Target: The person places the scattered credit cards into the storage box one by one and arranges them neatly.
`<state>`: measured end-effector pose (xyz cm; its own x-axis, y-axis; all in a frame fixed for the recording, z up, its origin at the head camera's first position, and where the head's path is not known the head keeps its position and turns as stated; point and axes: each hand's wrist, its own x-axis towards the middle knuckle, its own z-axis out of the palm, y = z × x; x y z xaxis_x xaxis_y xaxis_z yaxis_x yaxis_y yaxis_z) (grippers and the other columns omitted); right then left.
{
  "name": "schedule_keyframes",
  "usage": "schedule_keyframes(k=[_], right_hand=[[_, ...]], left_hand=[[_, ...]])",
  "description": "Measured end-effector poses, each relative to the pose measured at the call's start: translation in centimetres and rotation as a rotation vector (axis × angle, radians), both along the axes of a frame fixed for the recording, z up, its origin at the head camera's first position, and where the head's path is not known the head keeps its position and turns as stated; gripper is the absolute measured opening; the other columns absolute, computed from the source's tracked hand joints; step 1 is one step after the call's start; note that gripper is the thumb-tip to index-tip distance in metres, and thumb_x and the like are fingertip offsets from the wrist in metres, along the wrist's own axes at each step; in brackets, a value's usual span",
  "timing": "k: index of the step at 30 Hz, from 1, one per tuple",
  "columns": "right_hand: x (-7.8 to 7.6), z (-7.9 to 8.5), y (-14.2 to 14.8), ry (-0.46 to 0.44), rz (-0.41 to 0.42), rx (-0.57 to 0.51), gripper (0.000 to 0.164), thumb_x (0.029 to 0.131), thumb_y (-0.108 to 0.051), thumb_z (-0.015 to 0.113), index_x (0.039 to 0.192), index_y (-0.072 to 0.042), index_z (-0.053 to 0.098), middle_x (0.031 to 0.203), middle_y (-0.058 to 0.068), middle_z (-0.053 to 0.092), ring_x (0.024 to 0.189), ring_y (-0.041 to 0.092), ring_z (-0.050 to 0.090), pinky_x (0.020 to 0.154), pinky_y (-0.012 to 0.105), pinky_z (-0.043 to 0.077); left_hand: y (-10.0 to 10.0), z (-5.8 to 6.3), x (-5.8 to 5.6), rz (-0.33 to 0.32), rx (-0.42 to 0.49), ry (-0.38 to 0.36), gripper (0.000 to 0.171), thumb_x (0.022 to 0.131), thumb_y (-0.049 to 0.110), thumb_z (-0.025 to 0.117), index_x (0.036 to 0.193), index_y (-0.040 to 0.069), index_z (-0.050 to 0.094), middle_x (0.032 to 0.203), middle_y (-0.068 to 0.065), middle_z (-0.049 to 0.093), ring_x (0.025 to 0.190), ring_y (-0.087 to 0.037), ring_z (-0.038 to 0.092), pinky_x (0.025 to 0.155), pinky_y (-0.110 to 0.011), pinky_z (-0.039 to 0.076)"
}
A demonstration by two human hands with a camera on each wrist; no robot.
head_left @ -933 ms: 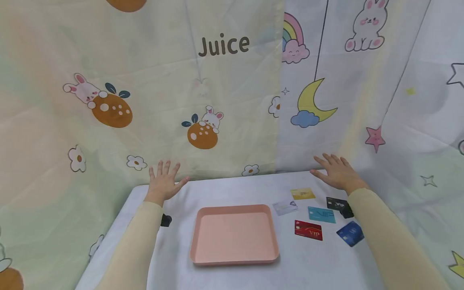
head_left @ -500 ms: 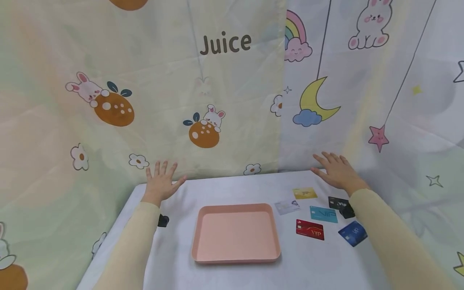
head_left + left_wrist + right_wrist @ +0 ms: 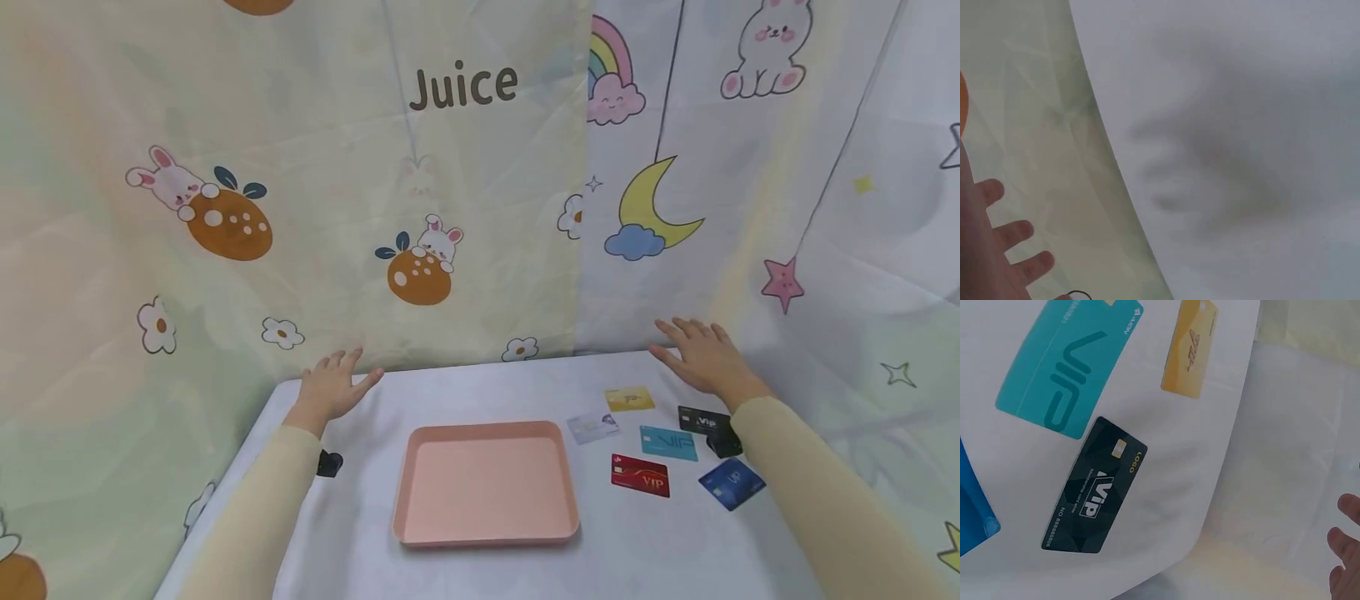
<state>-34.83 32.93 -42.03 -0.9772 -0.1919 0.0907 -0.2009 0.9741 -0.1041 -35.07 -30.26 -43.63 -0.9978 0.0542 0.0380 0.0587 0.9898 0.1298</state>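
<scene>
My left hand (image 3: 327,390) hovers over the far left of the white table, fingers spread, holding nothing. Across from it, my right hand (image 3: 705,360) is held out with spread fingers above the far right corner, also holding nothing. Nearest to the right hand are a black VIP card (image 3: 1094,487) and a gold card (image 3: 630,398). A teal VIP card (image 3: 668,442), a red VIP card (image 3: 640,475), a blue card (image 3: 732,483) and a pale silver card (image 3: 593,427) lie loosely around them. Left of the cards sits a pink rectangular tray (image 3: 486,483) with nothing in it.
A printed fabric curtain (image 3: 480,183) hangs right behind the table (image 3: 450,392) and along both sides. Black wrist-worn devices show under the sleeves, and the right one overlaps the black card in the head view.
My left hand has tilted, its fingers dipping lower, and shifted slightly left. My right hand has moved slightly to the right. The cards and tray stay in place.
</scene>
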Motion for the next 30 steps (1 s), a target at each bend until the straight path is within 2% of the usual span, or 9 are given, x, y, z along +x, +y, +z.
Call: schedule_keyframes(k=[3, 6, 10, 13, 15, 17, 19, 24, 30], right_hand=[[0.2, -0.1, 0.1, 0.014, 0.000, 0.014, 0.086, 0.103, -0.068, 0.034, 0.162, -0.006, 0.027, 0.162, 0.033, 0.027, 0.150, 0.056, 0.017, 0.123, 0.074, 0.000], [0.6, -0.3, 0.4, 0.034, -0.007, 0.014, 0.083, 0.104, -0.065, 0.038, 0.161, -0.005, 0.030, 0.161, 0.032, 0.031, 0.149, 0.054, 0.020, 0.123, 0.074, 0.001], [1.0, -0.8, 1.1, 0.042, -0.018, 0.018, 0.081, 0.104, -0.064, 0.041, 0.160, -0.005, 0.033, 0.158, 0.032, 0.035, 0.147, 0.054, 0.024, 0.123, 0.075, 0.005], [1.2, -1.1, 1.6, 0.038, -0.025, 0.022, 0.081, 0.104, -0.064, 0.042, 0.158, -0.003, 0.036, 0.157, 0.032, 0.037, 0.145, 0.055, 0.027, 0.122, 0.076, 0.009], [1.3, -1.2, 1.8, 0.035, -0.031, 0.020, 0.081, 0.103, -0.063, 0.044, 0.155, -0.002, 0.039, 0.155, 0.033, 0.039, 0.144, 0.055, 0.030, 0.121, 0.076, 0.011], [1.3, -1.4, 1.9, 0.034, -0.038, 0.021, 0.079, 0.103, -0.062, 0.047, 0.152, 0.000, 0.042, 0.152, 0.033, 0.042, 0.141, 0.056, 0.033, 0.120, 0.077, 0.014], [1.5, -1.4, 1.9, 0.025, -0.043, 0.024, 0.077, 0.103, -0.059, 0.050, 0.150, 0.001, 0.044, 0.151, 0.034, 0.044, 0.140, 0.056, 0.035, 0.119, 0.077, 0.017], [1.8, -1.6, 2.1, 0.016, -0.053, 0.037, 0.074, 0.102, -0.055, 0.054, 0.150, 0.001, 0.045, 0.148, 0.035, 0.046, 0.138, 0.057, 0.037, 0.117, 0.078, 0.021], [2.1, -1.9, 2.3, 0.029, -0.042, 0.049, 0.073, 0.102, -0.055, 0.055, 0.149, 0.001, 0.048, 0.147, 0.035, 0.047, 0.135, 0.058, 0.040, 0.114, 0.079, 0.026]], left_hand=[[0.3, -0.2, 0.5, 0.004, 0.047, -0.050, 0.103, 0.096, 0.082, 0.024, 0.163, 0.003, 0.025, 0.161, -0.034, 0.028, 0.145, -0.059, 0.029, 0.116, -0.077, 0.028], [0.8, -0.3, 1.1, 0.009, 0.112, -0.081, 0.103, 0.098, 0.079, 0.025, 0.160, -0.003, 0.026, 0.161, -0.035, 0.029, 0.146, -0.057, 0.031, 0.116, -0.073, 0.032], [1.3, -0.6, 1.8, 0.010, 0.209, -0.125, 0.088, 0.105, 0.065, 0.033, 0.154, -0.008, 0.035, 0.154, -0.035, 0.042, 0.141, -0.050, 0.044, 0.115, -0.065, 0.040], [1.6, -1.0, 2.6, 0.026, 0.349, -0.185, 0.068, 0.108, 0.047, 0.044, 0.147, -0.009, 0.044, 0.139, -0.033, 0.057, 0.116, -0.043, 0.064, 0.097, -0.054, 0.058], [1.8, -1.3, 3.3, 0.043, 0.457, -0.236, 0.058, 0.107, 0.037, 0.049, 0.141, -0.010, 0.049, 0.129, -0.031, 0.062, 0.096, -0.035, 0.070, 0.079, -0.044, 0.065], [1.8, -1.7, 4.1, 0.060, 0.566, -0.291, 0.052, 0.107, 0.032, 0.051, 0.138, -0.010, 0.052, 0.123, -0.029, 0.064, 0.084, -0.027, 0.071, 0.067, -0.037, 0.066], [1.9, -2.2, 5.1, 0.066, 0.646, -0.342, 0.050, 0.106, 0.031, 0.052, 0.136, -0.010, 0.054, 0.119, -0.027, 0.065, 0.080, -0.023, 0.071, 0.064, -0.036, 0.066], [2.3, -3.3, 7.6, 0.083, 0.780, -0.435, 0.049, 0.107, 0.033, 0.053, 0.136, -0.006, 0.055, 0.115, -0.019, 0.070, 0.083, -0.024, 0.072, 0.066, -0.039, 0.066], [3.0, -4.7, 10.0, 0.091, 0.906, -0.492, 0.047, 0.106, 0.035, 0.056, 0.135, -0.003, 0.057, 0.112, -0.013, 0.071, 0.086, -0.023, 0.072, 0.068, -0.040, 0.067]])
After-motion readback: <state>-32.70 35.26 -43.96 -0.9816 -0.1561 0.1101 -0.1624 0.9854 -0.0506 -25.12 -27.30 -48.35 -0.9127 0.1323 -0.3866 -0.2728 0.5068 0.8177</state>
